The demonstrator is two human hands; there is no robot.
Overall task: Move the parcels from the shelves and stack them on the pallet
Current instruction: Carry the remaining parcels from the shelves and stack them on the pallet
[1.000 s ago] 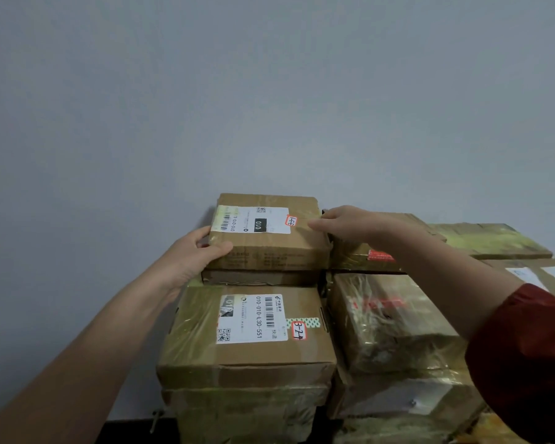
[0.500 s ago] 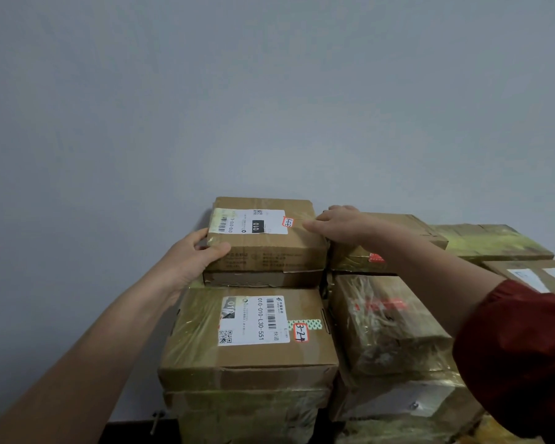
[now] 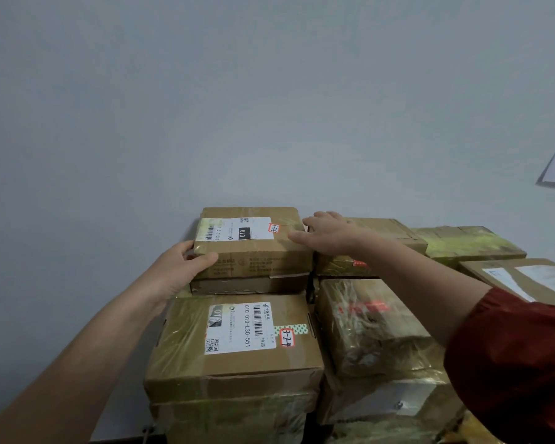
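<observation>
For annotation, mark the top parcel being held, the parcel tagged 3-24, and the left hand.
top parcel (image 3: 253, 243), head view, brown card just below its label
parcel tagged 3-24 (image 3: 237, 330), head view, on its white shipping label
left hand (image 3: 175, 272), head view, back of the hand

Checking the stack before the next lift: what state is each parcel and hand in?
top parcel: sealed, lying flat, uppermost.
left hand: grips its near-left corner.
right hand: fingers straight, at its right edge.
large labelled parcel: sealed, flat, lower in front.
</observation>
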